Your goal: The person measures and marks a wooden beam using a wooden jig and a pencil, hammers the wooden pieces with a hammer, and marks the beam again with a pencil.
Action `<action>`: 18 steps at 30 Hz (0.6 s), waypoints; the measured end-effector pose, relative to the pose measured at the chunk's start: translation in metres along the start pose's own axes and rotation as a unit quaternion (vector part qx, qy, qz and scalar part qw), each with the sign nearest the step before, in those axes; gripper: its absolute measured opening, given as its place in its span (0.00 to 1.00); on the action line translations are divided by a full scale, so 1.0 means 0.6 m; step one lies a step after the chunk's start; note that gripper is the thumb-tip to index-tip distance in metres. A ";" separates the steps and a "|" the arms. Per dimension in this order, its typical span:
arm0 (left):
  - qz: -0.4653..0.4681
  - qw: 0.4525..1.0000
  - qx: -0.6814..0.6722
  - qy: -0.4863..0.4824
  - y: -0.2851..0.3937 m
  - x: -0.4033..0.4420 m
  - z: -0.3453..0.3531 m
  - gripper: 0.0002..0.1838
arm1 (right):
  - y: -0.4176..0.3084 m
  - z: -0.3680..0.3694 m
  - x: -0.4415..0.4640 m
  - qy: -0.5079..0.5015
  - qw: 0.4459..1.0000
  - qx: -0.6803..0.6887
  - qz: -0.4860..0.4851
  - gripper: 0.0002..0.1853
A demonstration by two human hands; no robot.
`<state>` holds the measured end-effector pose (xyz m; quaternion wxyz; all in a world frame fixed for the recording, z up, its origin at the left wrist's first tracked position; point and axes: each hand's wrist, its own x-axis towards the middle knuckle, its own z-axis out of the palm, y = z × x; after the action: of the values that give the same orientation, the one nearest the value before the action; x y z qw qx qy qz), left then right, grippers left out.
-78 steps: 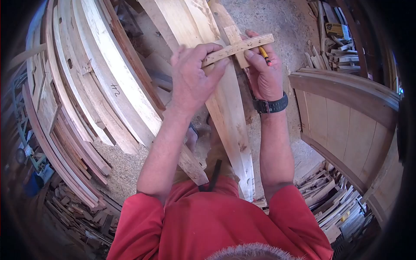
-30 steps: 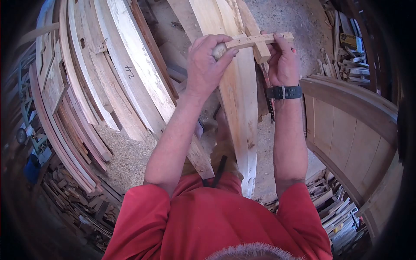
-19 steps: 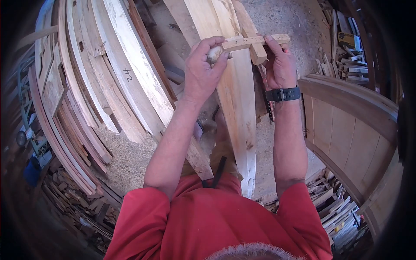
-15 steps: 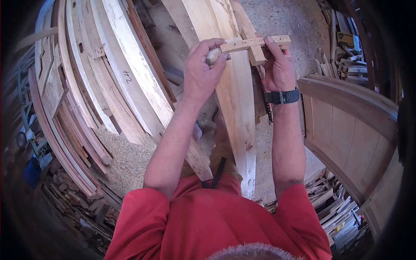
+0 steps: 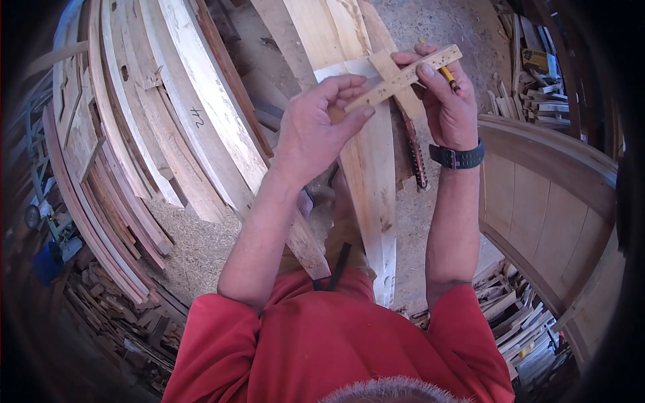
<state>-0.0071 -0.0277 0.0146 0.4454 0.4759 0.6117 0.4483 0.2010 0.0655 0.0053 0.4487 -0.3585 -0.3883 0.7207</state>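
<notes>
A cross-shaped wooden marking gauge (image 5: 393, 88), its bar dotted with small holes, is held tilted above a long pale board (image 5: 366, 154). My right hand (image 5: 447, 101) grips the bar's upper right part, thumb on its face. A yellow pencil (image 5: 449, 77) with a dark end is also in that hand, behind the bar. Around the lower left end of the bar curl the thumb and fingers of my left hand (image 5: 322, 121), loosely closed; the finger contact is partly hidden.
Long planks (image 5: 195, 114) lean in rows at the left, one marked 24. A chain-like bar (image 5: 416, 154) lies beside the board. At the right stands a curved panelled wooden piece (image 5: 537, 201). Offcuts (image 5: 121, 316) are piled lower left, and sawdust (image 5: 195, 248) covers the floor.
The marking gauge has turned, its right end rising and its left end dropping. My right hand has shifted right, and the pencil has come into view. My left-hand fingers have loosened.
</notes>
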 end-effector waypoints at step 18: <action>-0.174 0.916 -0.355 -0.064 -0.018 -0.059 0.106 0.19 | 0.030 0.054 -0.099 0.170 0.980 -0.078 0.071 0.23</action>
<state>0.0584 -0.0562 -0.0043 0.6942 0.2005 0.4555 0.5200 0.1862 -0.0026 0.0138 0.4265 -0.5363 -0.3349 0.6467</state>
